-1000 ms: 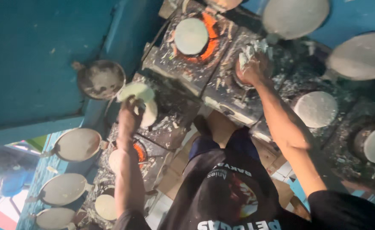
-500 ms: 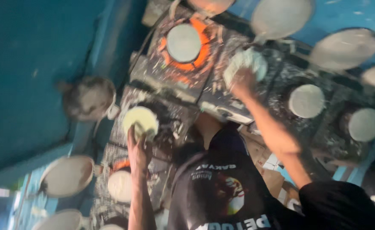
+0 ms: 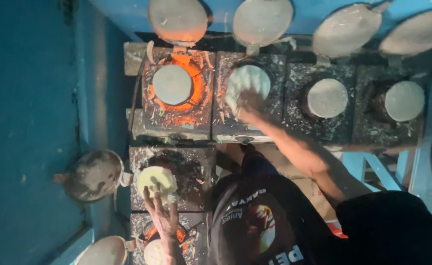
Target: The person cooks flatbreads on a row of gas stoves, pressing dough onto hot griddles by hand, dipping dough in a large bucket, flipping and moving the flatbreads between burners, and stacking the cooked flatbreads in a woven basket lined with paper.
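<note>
While both hands (image 3: 159,211) (image 3: 248,103) press flat on dough discs (image 3: 156,180), glowing burner (image 3: 174,86), open lids (image 3: 94,175) flank them

the wall (image 3: 34,98) is deep teal blue, with a brighter blue strip along the top. the stove blocks (image 3: 294,105) are dark grey, speckled all over with pale splashes. one burner (image 3: 174,86) glows bright orange-red around a flat grey-white disc. the disc under the right hand (image 3: 248,100) is whiter, and the two discs (image 3: 327,97) further along are dull grey-white. the round piece under the left hand (image 3: 164,216) is pale yellow-cream (image 3: 154,179). the open lids (image 3: 262,19) are dusty grey-white; one lid (image 3: 92,175) is darker, smudged grey-brown. the shirt (image 3: 260,221) is black with white lettering and a multicoloured round print.
</note>
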